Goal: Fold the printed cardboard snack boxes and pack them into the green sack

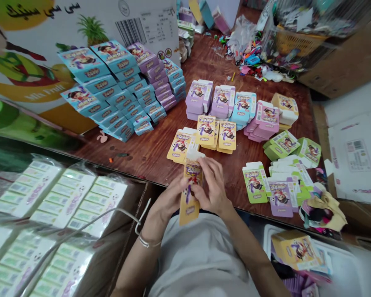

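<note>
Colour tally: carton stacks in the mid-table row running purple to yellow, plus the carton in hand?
Purple stacks: 2
Blue stack: 1
Pink stack: 1
Yellow stack: 1
Held yellow carton: 1
Total: 6

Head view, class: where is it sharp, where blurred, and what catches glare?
Head view, centre: the held yellow box looks fairly sharp; head view, left edge: the green object is blurred; head view, lower left: the plastic-wrapped packs catch pale glints.
</note>
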`<state>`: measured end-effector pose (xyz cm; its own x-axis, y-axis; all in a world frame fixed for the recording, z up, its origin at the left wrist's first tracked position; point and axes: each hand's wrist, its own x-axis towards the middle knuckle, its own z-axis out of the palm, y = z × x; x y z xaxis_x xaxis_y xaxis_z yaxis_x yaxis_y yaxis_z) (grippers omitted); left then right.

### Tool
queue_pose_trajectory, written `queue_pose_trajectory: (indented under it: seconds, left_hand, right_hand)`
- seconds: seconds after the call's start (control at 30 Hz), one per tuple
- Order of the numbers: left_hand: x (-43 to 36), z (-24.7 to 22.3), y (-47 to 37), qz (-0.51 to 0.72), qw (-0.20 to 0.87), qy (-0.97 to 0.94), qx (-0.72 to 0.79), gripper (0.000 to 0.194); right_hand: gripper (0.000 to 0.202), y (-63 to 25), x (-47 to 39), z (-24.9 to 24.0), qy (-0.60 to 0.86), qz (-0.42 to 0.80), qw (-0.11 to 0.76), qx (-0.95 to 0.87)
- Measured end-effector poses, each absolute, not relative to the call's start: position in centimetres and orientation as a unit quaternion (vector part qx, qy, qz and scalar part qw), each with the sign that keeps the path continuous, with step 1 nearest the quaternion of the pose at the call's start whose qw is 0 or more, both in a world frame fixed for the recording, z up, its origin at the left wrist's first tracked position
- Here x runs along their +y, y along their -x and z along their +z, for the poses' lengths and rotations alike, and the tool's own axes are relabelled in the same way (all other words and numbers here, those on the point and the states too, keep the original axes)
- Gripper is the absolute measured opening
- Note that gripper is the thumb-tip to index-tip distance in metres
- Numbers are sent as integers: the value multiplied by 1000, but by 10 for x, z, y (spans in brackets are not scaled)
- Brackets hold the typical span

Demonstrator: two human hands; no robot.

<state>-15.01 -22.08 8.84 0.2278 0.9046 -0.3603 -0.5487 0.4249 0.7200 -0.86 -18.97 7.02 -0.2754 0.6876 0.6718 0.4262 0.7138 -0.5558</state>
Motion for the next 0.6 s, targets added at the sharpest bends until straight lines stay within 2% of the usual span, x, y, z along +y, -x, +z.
queue_pose_trajectory:
  seconds: [0.17,0.2,0.27,0.33,0.43,0.5,0.6]
  left_hand:
    - [-217,86,130,412,808,-216,362,62]
    - [-217,87,126,407,807,-221,367,63]
    - [-216,86,117,401,790,-267,380,63]
    - [-214,81,108,425,728,-355,404,59]
    - [-210,70,94,475,543,-500,479,62]
    - [-208,64,89,473,432,-572,513,65]
    - [-210,59,84,450,397,-610,517,53]
  right_hand:
    - [31,-35,-198,70,414,294,529,-680]
    - [30,-42,-201,68,435,316,546,-643]
    - [46,-51,-208,61,471,345,566,-583]
    - [57,-53,-219,50,497,372,552,-557]
    - [52,-49,-234,33,527,347,540,-557]
    - [58,-46,-238,26,533,313,561,-551]
    - [63,-44,-234,29,526,356,565,-526]
